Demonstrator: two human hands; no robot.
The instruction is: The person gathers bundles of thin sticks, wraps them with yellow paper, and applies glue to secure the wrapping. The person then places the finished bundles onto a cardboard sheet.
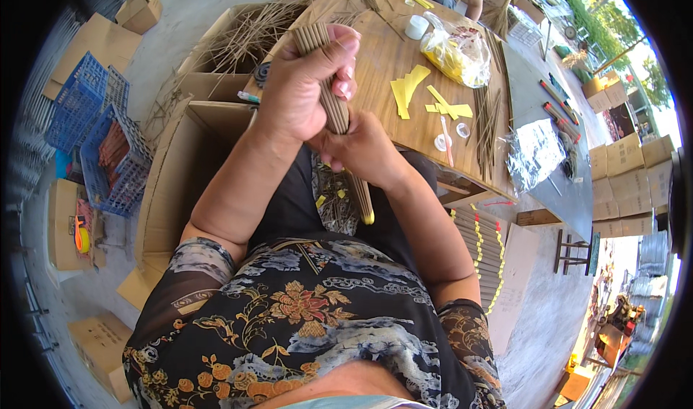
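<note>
Bundle of thin brown sticks held upright-tilted over the lap, just off the near edge of the wooden surface; left hand clenched around its upper part, right hand gripping lower down, yellow-tipped end poking out below. Yellow paper strips, loose sticks, clear bag of yellow pieces on the surface beyond. Open cardboard box and blue crates on the floor at left, finished banded bundles at right.

Open cardboard box close left, cluttered wooden table directly ahead
</note>
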